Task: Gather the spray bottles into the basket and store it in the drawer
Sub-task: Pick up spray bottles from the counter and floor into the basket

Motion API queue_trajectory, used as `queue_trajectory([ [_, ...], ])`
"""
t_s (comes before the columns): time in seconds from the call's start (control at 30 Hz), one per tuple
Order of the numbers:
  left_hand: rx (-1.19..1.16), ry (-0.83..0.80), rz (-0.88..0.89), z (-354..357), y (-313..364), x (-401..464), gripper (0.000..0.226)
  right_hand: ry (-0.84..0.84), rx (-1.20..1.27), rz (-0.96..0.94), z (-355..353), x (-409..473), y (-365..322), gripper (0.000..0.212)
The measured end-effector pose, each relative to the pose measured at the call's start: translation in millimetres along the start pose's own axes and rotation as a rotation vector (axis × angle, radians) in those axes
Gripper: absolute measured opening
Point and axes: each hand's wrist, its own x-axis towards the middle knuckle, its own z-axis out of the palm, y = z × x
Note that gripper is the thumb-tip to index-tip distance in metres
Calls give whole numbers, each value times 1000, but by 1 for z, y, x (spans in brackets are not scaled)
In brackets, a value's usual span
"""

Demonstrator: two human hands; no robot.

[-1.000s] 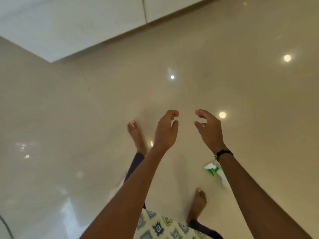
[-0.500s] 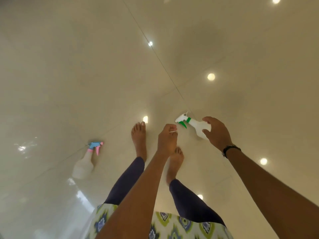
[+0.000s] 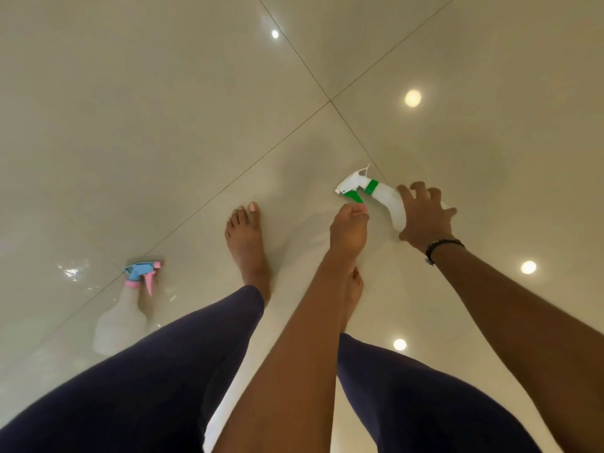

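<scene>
- Two spray bottles are in sight: a white bottle with a green trigger at about two o'clock from the person's feet, and a clear bottle with a blue and pink trigger head at about nine o'clock, well apart from the first
- Neither a basket nor a drawer shows in this view
- The green-trigger bottle lies tilted, nozzle pointing toward ten o'clock, its body under the right hand
- That right hand is spread over the bottle's body, fingers splayed and wrapped partly round it; it touches the bottle, but whether the grip has fully closed I cannot tell
- A dark beaded bracelet sits on the right wrist
- The left hand is curled into a loose fist, holding nothing, just beside the green trigger at its five o'clock side
- Both forearms reach forward and down from the bottom of the view
- Two bare feet stand on the floor; the left foot is plain to see, the other mostly hidden behind the left forearm, and dark leggings cover both legs
- The blue and pink bottle stands on the floor at eight o'clock from the left foot
- The floor is glossy cream tile with thin dark grout lines crossing at twelve o'clock, and round ceiling lights reflect in it
</scene>
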Motion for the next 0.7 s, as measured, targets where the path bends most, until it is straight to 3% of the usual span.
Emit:
queue_trajectory([
  [0.17,-76,37,-22,-18,6,-7,32,-13,423,-56,-21,-13,-13,96],
  [0.37,-173,49,116,-75,50,-79,36,65,811,-289,-124,-74,-77,93],
  [0.53,-244,105,344,-167,117,-153,31,-65,957,-461,-240,-121,-145,92],
  [0.7,-373,80,494,-276,190,-212,26,-180,912,-654,-359,-138,-230,91],
])
